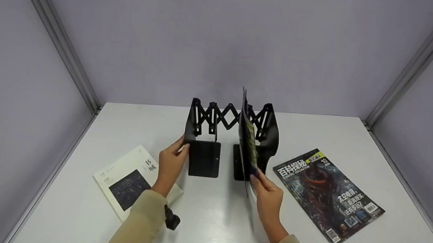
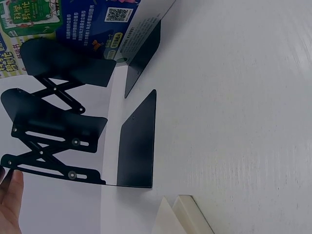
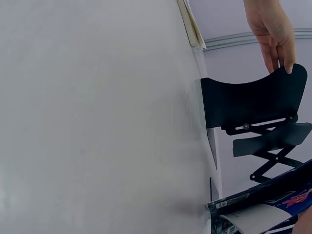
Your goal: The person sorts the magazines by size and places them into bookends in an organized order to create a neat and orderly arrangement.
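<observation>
A black expandable bookend (image 1: 204, 159) with a criss-cross scissor frame stands near the back of the table, stretched sideways. My left hand (image 1: 171, 164) pinches its left end plate, thumb on one side and fingers on the other, as the right wrist view shows. My right hand (image 1: 268, 194) grips the near edge of a magazine (image 1: 252, 146), which stands upright on edge over the bookend's right base plate. In the left wrist view the magazine (image 2: 97, 29) shows a blue cover with a QR code. The right hand is mostly hidden in its own wrist view.
A white book (image 1: 130, 188) with a dark square picture lies at the left, partly under the left forearm. To the right, a dark-covered magazine (image 1: 327, 196) lies flat and slanted. Pale walls (image 1: 223, 40) enclose the white table (image 1: 207, 222) at the back and sides.
</observation>
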Action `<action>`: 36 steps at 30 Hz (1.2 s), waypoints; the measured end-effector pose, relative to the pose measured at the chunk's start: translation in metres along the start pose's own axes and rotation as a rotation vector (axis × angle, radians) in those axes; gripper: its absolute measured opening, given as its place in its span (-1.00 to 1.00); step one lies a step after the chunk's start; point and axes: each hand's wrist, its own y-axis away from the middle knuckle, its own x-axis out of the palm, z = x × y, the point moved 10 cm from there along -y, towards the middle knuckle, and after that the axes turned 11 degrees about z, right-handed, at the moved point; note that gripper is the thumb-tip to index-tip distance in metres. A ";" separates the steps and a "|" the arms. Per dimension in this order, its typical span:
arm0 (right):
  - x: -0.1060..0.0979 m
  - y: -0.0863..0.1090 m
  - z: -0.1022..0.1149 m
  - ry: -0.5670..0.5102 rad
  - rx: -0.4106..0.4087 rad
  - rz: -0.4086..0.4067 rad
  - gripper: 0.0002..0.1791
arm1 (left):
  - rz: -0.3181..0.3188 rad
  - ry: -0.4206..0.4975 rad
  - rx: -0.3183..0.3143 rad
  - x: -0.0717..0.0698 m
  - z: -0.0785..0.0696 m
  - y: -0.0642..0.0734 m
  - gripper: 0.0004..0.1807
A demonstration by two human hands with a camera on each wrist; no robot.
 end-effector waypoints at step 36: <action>0.001 0.000 0.008 0.229 -0.052 0.245 -0.53 | -0.001 -0.003 0.011 0.000 0.001 0.000 -0.62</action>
